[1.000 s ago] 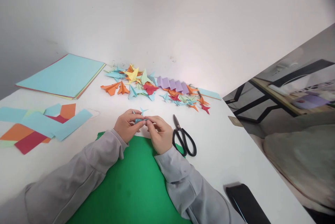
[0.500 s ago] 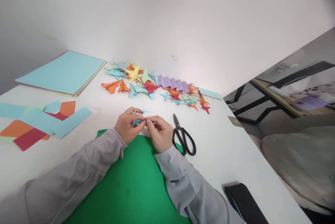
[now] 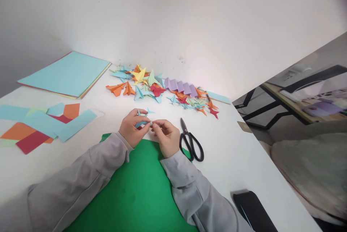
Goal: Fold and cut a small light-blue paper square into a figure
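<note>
Between the thumb and fingers of my left hand [image 3: 133,127] is a small light-blue folded paper piece [image 3: 141,123], partly hidden by the fingers. My right hand [image 3: 167,137] is closed in a pinch at the piece's right end, where a pale tip shows between the two hands. Just beyond the fingers a tiny blue folded piece [image 3: 150,111] shows; whether it joins the held one I cannot tell. Under my forearms lies a green sheet [image 3: 130,188]. Black-handled scissors [image 3: 191,143] lie right beside my right hand, blades pointing away.
Several folded paper shapes [image 3: 139,76] in many colours line the wall, with a purple pleated strip [image 3: 181,87] among them. Large coloured sheets [image 3: 67,74] are stacked back left; cut paper strips [image 3: 40,125] lie in front. A black phone-like object [image 3: 253,210] rests near the right edge.
My right fingertips have drawn slightly away from my left, baring a pale tip of the held paper. The whole view has shifted a little; other things stay put.
</note>
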Available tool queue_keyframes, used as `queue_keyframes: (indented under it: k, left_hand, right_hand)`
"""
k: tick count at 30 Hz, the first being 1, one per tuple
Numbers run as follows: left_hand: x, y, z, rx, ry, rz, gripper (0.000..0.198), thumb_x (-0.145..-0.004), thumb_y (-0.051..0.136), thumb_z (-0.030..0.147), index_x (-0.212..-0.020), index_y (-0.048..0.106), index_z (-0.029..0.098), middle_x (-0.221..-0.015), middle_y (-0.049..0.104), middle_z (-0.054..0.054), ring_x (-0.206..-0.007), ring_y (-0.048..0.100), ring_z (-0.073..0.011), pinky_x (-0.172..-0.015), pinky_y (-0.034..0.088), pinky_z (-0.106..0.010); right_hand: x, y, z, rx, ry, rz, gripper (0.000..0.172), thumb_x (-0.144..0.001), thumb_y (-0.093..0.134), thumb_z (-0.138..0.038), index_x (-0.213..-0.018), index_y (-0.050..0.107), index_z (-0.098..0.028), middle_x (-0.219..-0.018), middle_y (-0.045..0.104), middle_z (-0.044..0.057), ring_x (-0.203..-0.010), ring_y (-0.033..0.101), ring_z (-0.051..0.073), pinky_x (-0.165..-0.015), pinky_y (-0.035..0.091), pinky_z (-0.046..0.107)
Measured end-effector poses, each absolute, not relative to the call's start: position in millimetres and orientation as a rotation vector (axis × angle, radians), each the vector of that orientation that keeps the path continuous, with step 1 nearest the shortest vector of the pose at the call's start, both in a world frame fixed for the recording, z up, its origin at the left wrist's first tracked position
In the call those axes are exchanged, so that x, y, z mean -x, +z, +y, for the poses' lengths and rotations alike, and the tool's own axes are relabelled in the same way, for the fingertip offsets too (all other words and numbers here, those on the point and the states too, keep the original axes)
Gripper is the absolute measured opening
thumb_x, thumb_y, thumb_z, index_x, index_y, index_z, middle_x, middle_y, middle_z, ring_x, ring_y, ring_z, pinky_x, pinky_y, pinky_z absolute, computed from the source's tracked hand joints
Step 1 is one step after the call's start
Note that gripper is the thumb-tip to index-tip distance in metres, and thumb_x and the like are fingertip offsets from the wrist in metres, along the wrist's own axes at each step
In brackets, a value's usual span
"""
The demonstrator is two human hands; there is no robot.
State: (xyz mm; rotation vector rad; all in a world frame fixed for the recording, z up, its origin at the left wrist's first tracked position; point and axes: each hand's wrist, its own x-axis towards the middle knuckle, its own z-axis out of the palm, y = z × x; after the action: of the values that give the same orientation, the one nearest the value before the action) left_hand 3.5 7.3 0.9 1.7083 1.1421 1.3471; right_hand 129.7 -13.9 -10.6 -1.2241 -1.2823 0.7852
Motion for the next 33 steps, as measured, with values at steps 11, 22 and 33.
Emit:
queue_keyframes:
  k: [11,22,33]
  left_hand:
    - [-4.9,0.4,5.3,-1.521,1.413,1.126,0.003,-0.061,0.066,0.019,-0.061,0.068,0.018,-0.099,0.057,-0.006,-0.070,0.059,-0.0132,-0.051,0.050,-0.022]
    - [-4.9,0.6,8.3,-1.527,1.419,1.161,0.002,-0.057,0.067,0.016,-0.058,0.066,0.017,-0.091,0.059,-0.007,-0.078,0.060,-0.0169,-0.052,0.050,-0.022]
    - [-5.8,-2.4,8.4,-1.561,1.481,1.164,0.004,-0.058,0.066,0.016,-0.061,0.065,0.016,-0.091,0.059,-0.007,-0.079,0.060,-0.0168,-0.053,0.050,-0.023]
  right_hand:
    - [-126.9,-10.0,-14.0,1.251,0.807,-1.256,0.015,-0.069,0.061,-0.030,-0.067,0.063,-0.016,-0.057,0.065,0.003,-0.047,0.056,0.012,-0.046,0.046,0.024]
    - [-123.1,-7.1,-15.7,1.282,0.879,-1.169,0.016,-0.066,0.063,-0.031,-0.064,0.063,-0.015,-0.056,0.065,0.003,-0.047,0.058,0.014,-0.046,0.048,0.025]
    - [-122.2,-8.2,-18.5,1.346,0.597,-1.338,0.013,-0.070,0.060,-0.026,-0.068,0.064,-0.014,-0.058,0.066,0.003,-0.048,0.058,0.013,-0.047,0.048,0.024]
